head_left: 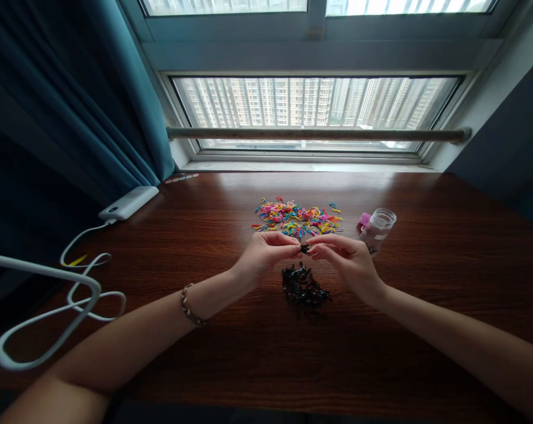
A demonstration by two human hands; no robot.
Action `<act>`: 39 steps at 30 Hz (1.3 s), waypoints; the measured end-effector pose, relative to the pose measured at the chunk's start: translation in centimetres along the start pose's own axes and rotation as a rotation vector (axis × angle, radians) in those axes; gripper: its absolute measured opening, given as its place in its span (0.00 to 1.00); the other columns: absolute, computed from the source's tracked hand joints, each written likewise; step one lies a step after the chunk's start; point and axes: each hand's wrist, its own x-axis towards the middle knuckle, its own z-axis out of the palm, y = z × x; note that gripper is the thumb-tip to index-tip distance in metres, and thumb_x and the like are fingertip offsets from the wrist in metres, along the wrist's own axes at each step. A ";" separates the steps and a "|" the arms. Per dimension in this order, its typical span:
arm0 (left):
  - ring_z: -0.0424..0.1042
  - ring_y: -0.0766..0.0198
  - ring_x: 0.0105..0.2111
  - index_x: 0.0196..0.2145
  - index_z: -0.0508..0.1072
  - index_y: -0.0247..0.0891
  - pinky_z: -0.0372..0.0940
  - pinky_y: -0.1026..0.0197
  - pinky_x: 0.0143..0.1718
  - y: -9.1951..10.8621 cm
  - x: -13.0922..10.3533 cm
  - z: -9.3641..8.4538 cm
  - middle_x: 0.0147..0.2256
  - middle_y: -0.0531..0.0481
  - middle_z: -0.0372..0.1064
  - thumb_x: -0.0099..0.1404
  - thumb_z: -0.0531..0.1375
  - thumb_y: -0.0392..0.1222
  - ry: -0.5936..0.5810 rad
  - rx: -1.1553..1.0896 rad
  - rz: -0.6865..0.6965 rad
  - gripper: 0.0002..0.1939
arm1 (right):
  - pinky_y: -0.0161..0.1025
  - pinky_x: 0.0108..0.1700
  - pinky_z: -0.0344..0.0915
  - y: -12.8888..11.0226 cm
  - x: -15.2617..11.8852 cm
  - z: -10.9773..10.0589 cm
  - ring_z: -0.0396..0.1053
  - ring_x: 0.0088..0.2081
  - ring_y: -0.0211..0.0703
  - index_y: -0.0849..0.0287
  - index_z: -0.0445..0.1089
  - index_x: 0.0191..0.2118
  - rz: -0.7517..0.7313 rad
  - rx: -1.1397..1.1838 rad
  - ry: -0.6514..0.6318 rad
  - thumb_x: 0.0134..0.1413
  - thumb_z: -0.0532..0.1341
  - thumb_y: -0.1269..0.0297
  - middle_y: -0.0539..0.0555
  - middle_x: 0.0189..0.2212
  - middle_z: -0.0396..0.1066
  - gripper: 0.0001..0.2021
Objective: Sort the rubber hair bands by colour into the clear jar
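My left hand (266,254) pinches a few small black hair elastics (305,249) between thumb and fingertips. From the other side, my right hand (348,259) has its thumb and fingers closed at the same elastics. Just below both hands lies a loose pile of black hair elastics (305,288) on the table. Beyond the fingers spreads a heap of multicoloured hair elastics (288,215), in pink, yellow, blue and red. An open clear jar (382,221) stands behind my right hand, which hides part of it.
A pink cap-like piece (365,218) is beside the jar. On the left of the brown wooden table (195,235) lies a white power bank (129,202) with a looped white cable (78,300). A blue curtain (129,106) and a barred window (319,106) border the far side.
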 end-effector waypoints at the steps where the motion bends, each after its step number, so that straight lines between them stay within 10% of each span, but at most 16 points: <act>1: 0.71 0.67 0.26 0.24 0.74 0.32 0.65 0.64 0.32 0.5 0.3 -0.1 0.25 0.50 0.72 0.45 0.66 0.36 0.010 0.023 0.037 0.07 | 0.39 0.36 0.69 0.3 0.0 0.0 0.70 0.32 0.40 0.61 0.71 0.37 0.039 0.040 0.032 0.51 0.57 0.59 0.54 0.30 0.72 0.12; 8: 0.71 0.66 0.27 0.21 0.74 0.32 0.67 0.62 0.32 5.0 3.5 1.3 0.27 0.47 0.72 0.40 0.67 0.34 -0.117 0.194 0.238 0.07 | 0.38 0.39 0.65 1.7 -0.5 0.3 0.67 0.34 0.40 0.61 0.72 0.33 -0.157 -0.381 -0.136 0.52 0.57 0.63 0.55 0.31 0.71 0.09; 16: 0.72 0.63 0.27 0.20 0.75 0.32 0.66 0.63 0.31 8.6 7.1 7.9 0.25 0.47 0.72 0.38 0.67 0.29 -0.373 0.434 0.265 0.07 | 0.43 0.46 0.61 2.3 -2.5 1.1 0.59 0.45 0.46 0.55 0.69 0.44 -0.316 -0.776 -0.390 0.47 0.60 0.55 0.56 0.43 0.67 0.17; 24: 0.72 0.64 0.26 0.22 0.76 0.33 0.65 0.66 0.29 9.6 9.4 11.9 0.24 0.50 0.72 0.42 0.64 0.31 -0.557 0.771 0.509 0.05 | 0.36 0.44 0.62 3.6 -2.2 1.1 0.62 0.41 0.40 0.57 0.71 0.38 -0.358 -0.813 -0.400 0.53 0.56 0.67 0.53 0.37 0.69 0.09; 39: 0.68 0.69 0.22 0.23 0.77 0.35 0.57 0.68 0.25 8.7 11.8 14.2 0.21 0.53 0.72 0.45 0.62 0.30 -0.781 1.038 0.662 0.05 | 0.35 0.42 0.62 3.5 -2.2 1.2 0.63 0.39 0.40 0.59 0.70 0.34 -0.412 -0.818 -0.420 0.53 0.54 0.72 0.54 0.34 0.70 0.08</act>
